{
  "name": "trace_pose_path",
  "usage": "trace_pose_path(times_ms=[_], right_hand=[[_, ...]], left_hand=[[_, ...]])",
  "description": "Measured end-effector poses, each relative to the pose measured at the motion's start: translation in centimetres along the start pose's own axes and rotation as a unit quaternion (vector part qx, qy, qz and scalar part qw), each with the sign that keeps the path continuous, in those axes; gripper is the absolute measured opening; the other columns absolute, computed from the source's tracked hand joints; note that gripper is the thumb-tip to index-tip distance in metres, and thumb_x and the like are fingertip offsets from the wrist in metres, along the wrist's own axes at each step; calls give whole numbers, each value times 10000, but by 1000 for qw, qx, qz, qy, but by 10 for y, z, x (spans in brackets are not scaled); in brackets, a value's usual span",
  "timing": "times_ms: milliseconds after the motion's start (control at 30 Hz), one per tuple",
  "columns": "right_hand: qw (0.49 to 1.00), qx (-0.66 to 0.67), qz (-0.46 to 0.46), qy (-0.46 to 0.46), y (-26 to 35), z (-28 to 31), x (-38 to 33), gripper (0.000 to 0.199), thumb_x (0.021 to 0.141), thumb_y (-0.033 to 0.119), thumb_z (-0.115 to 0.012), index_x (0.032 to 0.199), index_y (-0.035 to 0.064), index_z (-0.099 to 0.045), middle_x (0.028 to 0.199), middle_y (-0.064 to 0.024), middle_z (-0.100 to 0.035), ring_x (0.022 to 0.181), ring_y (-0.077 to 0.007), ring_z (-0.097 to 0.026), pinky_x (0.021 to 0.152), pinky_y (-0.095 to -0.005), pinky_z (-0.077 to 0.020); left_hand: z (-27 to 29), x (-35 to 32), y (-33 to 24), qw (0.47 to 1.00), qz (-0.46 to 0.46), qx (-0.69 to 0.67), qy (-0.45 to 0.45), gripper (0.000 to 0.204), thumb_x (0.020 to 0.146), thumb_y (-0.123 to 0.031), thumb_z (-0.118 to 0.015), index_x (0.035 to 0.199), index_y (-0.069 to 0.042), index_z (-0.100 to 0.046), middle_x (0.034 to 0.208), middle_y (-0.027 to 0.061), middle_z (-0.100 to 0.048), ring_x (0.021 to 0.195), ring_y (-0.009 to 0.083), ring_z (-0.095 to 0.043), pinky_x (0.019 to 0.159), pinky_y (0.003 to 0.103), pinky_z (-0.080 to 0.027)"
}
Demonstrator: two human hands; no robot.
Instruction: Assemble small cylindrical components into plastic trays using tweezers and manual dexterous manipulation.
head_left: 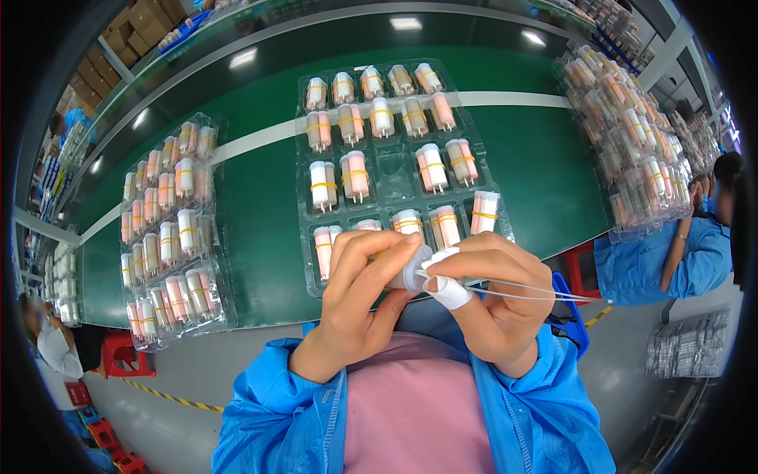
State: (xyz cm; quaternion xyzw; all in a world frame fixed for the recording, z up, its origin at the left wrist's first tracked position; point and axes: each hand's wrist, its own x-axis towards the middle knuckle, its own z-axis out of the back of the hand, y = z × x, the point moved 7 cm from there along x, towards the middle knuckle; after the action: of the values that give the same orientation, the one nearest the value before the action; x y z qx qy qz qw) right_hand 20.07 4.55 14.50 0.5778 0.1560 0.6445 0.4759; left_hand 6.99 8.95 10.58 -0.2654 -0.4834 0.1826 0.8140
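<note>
My left hand (pixel 355 296) and my right hand (pixel 493 296) are together just below the near edge of a clear plastic tray (pixel 392 175), both closed around one small white cylinder part (pixel 410 272). A finger of my right hand wears a white cot, and thin white strands (pixel 545 292) trail from the part toward the right. The tray holds rows of paired white and pink cylinders (pixel 348 175) bound with yellow bands; one pocket in its middle is vacant.
A filled tray (pixel 170 237) lies on the green bench to the left. Stacked filled trays (pixel 632 142) stand at the right. A seated person in blue (pixel 671 261) is on the right; a red stool (pixel 118 351) is at lower left.
</note>
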Motion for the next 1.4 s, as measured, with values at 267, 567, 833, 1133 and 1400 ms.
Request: trace_pose_path(times_ms=[267,567,833,1133,1400], right_hand=[[992,115,-1,-44,-10,6,-8,151,723,-39,-691,869,-27,-655,801,-126,-668,710,-193,-639,623,-269,-496],[997,61,21,-34,-5,4,-7,140,724,9,-697,858,-2,-660,779,-114,-671,676,-211,-648,594,-270,-501],[998,41,24,-34,-3,4,-7,133,724,16,-699,852,4,-664,767,-111,-670,669,-208,-648,586,-272,-501],[999,46,-6,0,-2,1,-5,132,725,-5,-691,854,-11,-662,779,-124,-661,685,-205,-640,601,-274,-495],[988,130,-14,-77,-11,6,-16,169,722,-27,-703,885,-31,-658,831,-152,-657,742,-197,-634,641,-268,-496]], left_hand=[[-5,-7,8,986,87,-141,6,510,714,-16,-704,1195,37,-540,1091,173,-544,930,282,-518,798,346,-422],[-5,-7,7,986,91,-140,8,524,704,-18,-706,1199,36,-543,1084,170,-548,920,280,-513,791,344,-417],[-4,-7,4,992,67,-110,7,527,679,-5,-713,1184,22,-562,1062,163,-559,901,277,-509,774,347,-418],[-4,-9,6,991,61,-118,-6,496,691,54,-695,1160,17,-537,1097,181,-558,982,272,-543,816,337,-454],[-11,-16,8,962,73,-261,-19,487,772,76,-642,1209,10,-437,1189,209,-505,1053,266,-548,882,332,-456]])
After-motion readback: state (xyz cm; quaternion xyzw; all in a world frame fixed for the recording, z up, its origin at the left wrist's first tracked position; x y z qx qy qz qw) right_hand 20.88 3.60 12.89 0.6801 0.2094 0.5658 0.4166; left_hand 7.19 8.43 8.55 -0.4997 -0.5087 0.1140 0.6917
